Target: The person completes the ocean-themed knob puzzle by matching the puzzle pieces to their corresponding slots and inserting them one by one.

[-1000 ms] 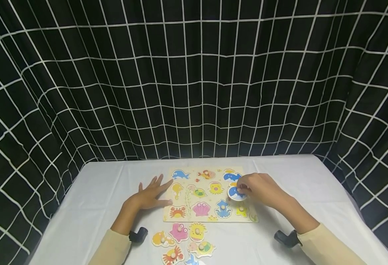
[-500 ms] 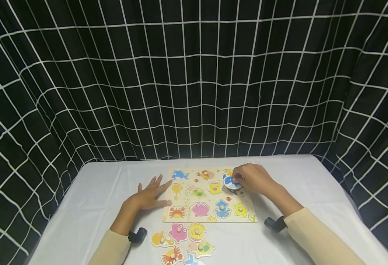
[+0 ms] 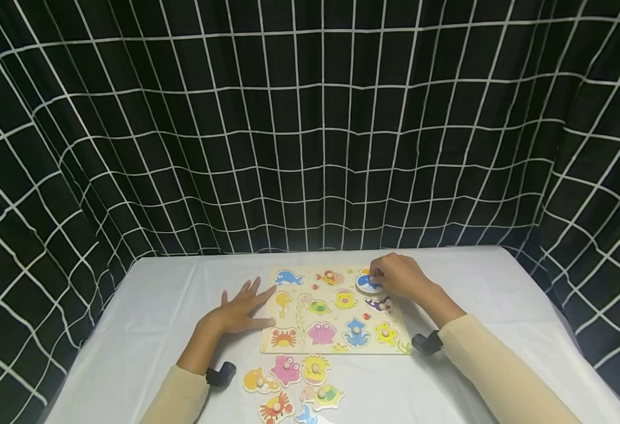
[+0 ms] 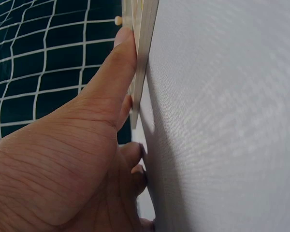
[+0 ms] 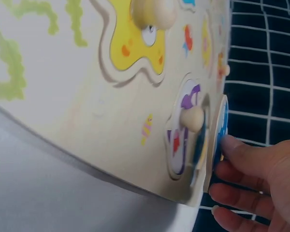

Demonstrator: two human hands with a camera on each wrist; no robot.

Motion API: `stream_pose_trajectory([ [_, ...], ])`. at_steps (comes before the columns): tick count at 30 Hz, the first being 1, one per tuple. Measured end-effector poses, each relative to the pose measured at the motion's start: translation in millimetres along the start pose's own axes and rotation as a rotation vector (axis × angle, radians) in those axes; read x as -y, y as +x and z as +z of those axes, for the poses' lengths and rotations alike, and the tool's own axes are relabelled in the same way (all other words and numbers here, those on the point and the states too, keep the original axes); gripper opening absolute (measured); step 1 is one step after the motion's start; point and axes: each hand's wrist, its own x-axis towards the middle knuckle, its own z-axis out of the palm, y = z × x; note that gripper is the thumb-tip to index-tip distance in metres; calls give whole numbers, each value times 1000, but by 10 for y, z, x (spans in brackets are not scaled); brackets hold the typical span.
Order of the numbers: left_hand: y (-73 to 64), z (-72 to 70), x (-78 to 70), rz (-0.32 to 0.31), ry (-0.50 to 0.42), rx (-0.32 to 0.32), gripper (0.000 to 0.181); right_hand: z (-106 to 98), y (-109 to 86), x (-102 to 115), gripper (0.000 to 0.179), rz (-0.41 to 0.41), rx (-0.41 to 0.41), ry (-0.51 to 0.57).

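Observation:
Near the far right corner of the wooden puzzle board [image 3: 315, 351], my right hand [image 3: 397, 275] pinches a rounded blue puzzle piece [image 3: 367, 285] between thumb and fingers. In the right wrist view the blue piece stands tilted close over the board, just beyond the seated purple piece [image 5: 181, 140]. My left hand [image 3: 237, 313] lies at the board's left edge with fingers spread. Its thumb [image 4: 111, 72] and a fingertip touch that edge. A squid piece [image 3: 356, 335], a starfish piece [image 3: 386, 335] and a fish piece [image 3: 331, 278] also sit in the board, with knobs showing.
Loose knobbed pieces lie in front of the board: a pink one [image 3: 284, 371], a yellow one [image 3: 315, 373], a turtle [image 3: 328, 398], a crab [image 3: 276, 408], an orange one [image 3: 259, 383] and a partly cut-off blue one [image 3: 307, 416]. White cloth [image 3: 182, 306] covers the table; a black grid-patterned curtain [image 3: 310, 147] hangs behind.
My right hand has carried the blue piece away from me and slightly left, off the purple piece, to the far right corner of the board. The left hand stays in place.

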Motion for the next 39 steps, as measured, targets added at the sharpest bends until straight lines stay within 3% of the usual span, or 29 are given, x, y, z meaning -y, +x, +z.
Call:
stream_pose_trajectory([
  [9, -11, 9, 6, 4, 0, -2, 85, 117, 74, -77, 9, 23, 41, 31],
  [39, -26, -10, -39, -9, -3, 1, 85, 105, 136, -96, 9, 8, 42, 16],
])
